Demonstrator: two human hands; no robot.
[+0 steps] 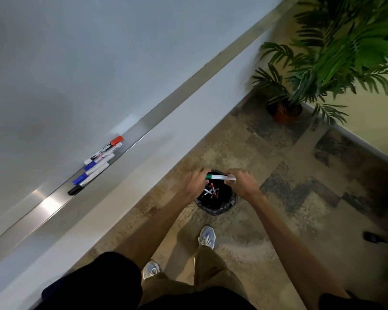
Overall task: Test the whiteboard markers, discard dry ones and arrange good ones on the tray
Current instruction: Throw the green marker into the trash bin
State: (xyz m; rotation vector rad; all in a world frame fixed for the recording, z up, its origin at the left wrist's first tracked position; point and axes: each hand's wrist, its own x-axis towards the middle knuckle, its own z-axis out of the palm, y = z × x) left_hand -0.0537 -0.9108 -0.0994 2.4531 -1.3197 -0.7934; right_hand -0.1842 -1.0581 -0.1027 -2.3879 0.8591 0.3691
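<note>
Patchy brown carpet runs below a whiteboard [65, 63], whose metal tray [143, 128] carries a cluster of markers [96, 163] (red, blue and black caps). Above a black-lined bin [217, 208] holding discarded markers [212, 191], the left hand [195, 183] grips a green marker [217, 176] at its coloured end; the right hand [242, 183] pinches the white end.

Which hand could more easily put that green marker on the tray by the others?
Probably the left hand: it grips the green marker on the side nearer the tray; the right hand is farther off.
</note>
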